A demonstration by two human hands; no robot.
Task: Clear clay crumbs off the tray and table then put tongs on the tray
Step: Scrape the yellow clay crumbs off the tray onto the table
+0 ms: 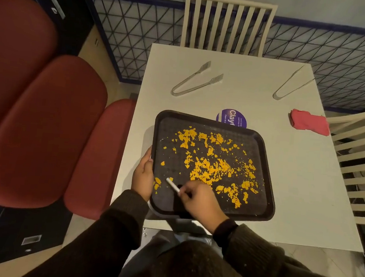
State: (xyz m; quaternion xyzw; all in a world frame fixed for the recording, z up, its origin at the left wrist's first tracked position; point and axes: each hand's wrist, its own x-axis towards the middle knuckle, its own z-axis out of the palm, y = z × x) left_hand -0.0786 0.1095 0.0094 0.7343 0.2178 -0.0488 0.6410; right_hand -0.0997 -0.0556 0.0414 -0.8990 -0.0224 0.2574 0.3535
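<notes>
Clearing crumbs [214,169] is underway: left hand [143,174] clamps the tray [267,188] rim, right hand [203,200] pinches a white stick [173,185]; next, sweeping them off the near edge.

We extend both arms fwd, dark knit sleeves to the wrists. L hand [143,174]: palm inward, fingers curled round the tray [269,167] edge, thumb on top of the rim. R hand [203,200]: knuckles up, fingers pinched shut on a thin white stick [173,185], which points up-left over the tray floor.
</notes>
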